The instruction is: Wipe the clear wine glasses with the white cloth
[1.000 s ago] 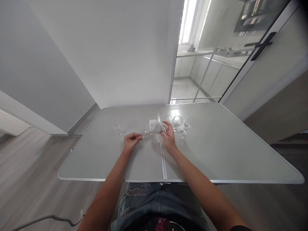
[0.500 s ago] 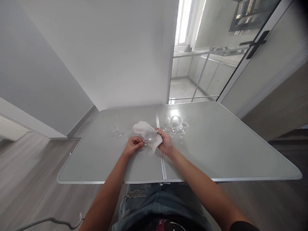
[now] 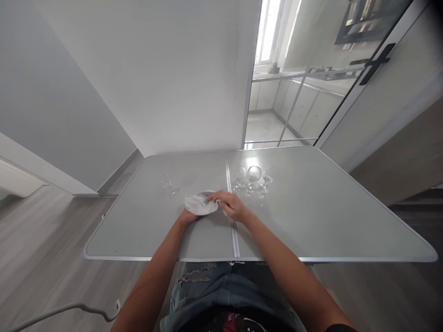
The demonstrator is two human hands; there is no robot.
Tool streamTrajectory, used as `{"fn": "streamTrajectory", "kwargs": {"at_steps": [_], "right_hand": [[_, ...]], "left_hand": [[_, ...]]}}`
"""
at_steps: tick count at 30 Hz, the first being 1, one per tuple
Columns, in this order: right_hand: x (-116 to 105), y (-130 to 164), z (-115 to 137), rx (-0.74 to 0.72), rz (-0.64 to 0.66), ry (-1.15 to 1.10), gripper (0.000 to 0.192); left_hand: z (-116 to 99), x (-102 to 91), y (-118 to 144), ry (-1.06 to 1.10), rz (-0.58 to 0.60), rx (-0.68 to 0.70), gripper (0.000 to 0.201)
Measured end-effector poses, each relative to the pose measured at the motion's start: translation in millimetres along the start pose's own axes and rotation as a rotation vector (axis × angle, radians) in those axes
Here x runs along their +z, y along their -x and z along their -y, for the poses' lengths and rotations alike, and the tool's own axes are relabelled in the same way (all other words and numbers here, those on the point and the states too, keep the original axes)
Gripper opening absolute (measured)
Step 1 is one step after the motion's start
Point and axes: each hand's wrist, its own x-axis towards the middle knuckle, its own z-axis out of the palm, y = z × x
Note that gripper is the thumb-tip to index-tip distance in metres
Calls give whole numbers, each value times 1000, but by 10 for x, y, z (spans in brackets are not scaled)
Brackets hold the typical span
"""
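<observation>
My left hand (image 3: 188, 217) is over the grey table (image 3: 311, 221), its fingers hidden under a white cloth (image 3: 198, 204). The small clear glass it was holding is covered by that cloth and cannot be seen. My right hand (image 3: 231, 205) reaches across the table's middle seam and grips the cloth's right edge, pressing it around what the left hand holds. Three clear stemmed glasses (image 3: 253, 178) stand upright in a row just beyond my right hand. Two more small glasses (image 3: 170, 186) stand beyond my left hand.
The folding table has a metal seam (image 3: 235, 240) down its middle and a rounded rim. A white wall stands behind it, with a glass sliding door (image 3: 311, 83) at the back right. A white cable (image 3: 69, 312) lies on the wooden floor at the lower left.
My right hand brought the cloth from beside the three glasses leftward and over the glass in my left hand. The cloth now covers the glass and my left fingers.
</observation>
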Motion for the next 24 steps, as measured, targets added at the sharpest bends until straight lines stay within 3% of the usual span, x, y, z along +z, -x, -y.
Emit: {"fn": "streamTrajectory", "kwargs": {"at_steps": [4,6,8,12,18,24], "right_hand": [[127,-38,-91,360,-270,-586,30],[248,-48,-160,428,-383,-749,27],[374,-43,-216,438,-455,-772,26],[516,13,-216,348,-410,-472,29],[475,50,-133,50,-323,212,28],[364,-20,-69,-185,-29,692,27]], "left_hand": [[16,21,-2,117,9,-74,37],[0,48,-28,229,-78,-73,40],[-23,74,-54,311,-144,-71,40],[-63,105,-70,333,-173,-69,40],[-113,114,-61,366,-192,-72,40],[-71,139,-47,256,-156,-66,42]]}}
